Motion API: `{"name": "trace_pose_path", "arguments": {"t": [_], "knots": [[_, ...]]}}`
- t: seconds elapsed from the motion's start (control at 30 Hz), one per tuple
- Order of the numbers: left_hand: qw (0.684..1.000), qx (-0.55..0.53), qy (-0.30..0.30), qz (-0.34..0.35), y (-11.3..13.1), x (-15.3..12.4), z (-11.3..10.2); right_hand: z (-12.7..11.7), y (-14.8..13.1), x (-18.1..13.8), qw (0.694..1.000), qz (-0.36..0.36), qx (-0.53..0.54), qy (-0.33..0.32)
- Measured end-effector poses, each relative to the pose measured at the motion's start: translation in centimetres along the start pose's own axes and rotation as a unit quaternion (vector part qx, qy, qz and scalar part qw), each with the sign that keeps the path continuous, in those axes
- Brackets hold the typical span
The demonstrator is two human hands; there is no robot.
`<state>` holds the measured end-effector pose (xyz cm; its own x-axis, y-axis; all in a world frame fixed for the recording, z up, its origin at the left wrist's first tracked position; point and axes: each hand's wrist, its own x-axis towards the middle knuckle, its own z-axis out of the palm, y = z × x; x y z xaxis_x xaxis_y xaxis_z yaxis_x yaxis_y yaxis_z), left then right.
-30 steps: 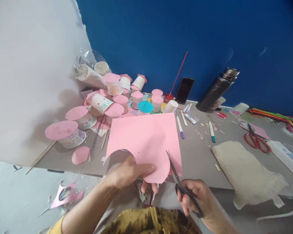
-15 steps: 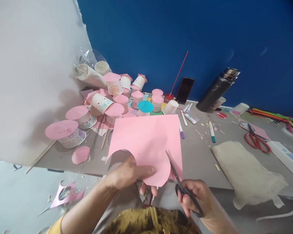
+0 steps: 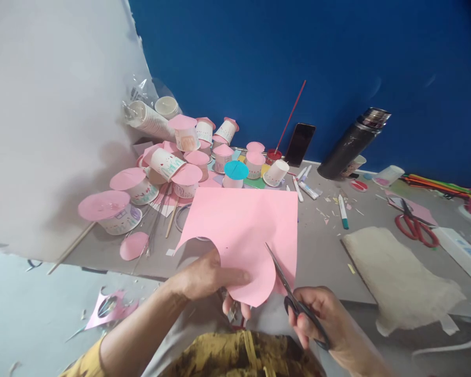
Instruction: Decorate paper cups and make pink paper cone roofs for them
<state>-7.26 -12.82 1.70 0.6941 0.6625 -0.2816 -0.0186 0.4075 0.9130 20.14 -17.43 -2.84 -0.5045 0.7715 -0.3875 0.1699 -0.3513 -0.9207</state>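
A sheet of pink paper (image 3: 243,220) is held up over the table's front edge, its lower part cut along a rounded outline with a curved notch at the left. My left hand (image 3: 215,277) pinches its lower lobe, thumb on top and fingers beneath. In my right hand (image 3: 317,317) is a pair of black-handled scissors (image 3: 286,285), my fingers through the loops. The blades lie nearly together in the cut, just right of the rounded lobe, pointing up and away.
Behind the sheet stand several decorated paper cups (image 3: 120,220) with pink paper tops. A black flask (image 3: 349,144), a phone (image 3: 300,145) and markers (image 3: 343,212) are at the back right. Red-handled scissors (image 3: 416,230) and a cream cloth (image 3: 400,277) lie right. Pink scraps (image 3: 110,309) are on the floor.
The pink sheet has turned slightly in my left hand, its right side standing more upright. Both hands keep their grips, and the whole view has shifted a little.
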Motion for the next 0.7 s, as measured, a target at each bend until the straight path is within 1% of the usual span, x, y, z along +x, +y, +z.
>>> {"name": "trace_pose_path", "arguments": {"t": [0.1, 0.33, 0.5, 0.7], "knots": [[1.0, -0.009, -0.014, 0.003, -0.2, 0.1, -0.2, 0.0, -0.1, 0.1, 1.0, 0.005, 0.01, -0.006], [1.0, -0.017, -0.025, 0.003, -0.8, 0.2, -0.7, 0.1, -0.6, 0.1, 0.999, 0.012, 0.017, -0.027], [0.999, -0.019, -0.035, 0.002, -1.2, 0.3, -1.0, 0.2, -1.0, 0.1, 0.999, 0.009, 0.018, -0.031], [0.999, -0.024, -0.04, 0.005, -1.2, 0.3, -1.1, 0.2, -0.6, 0.1, 1.0, 0.007, 0.018, -0.023]]}}
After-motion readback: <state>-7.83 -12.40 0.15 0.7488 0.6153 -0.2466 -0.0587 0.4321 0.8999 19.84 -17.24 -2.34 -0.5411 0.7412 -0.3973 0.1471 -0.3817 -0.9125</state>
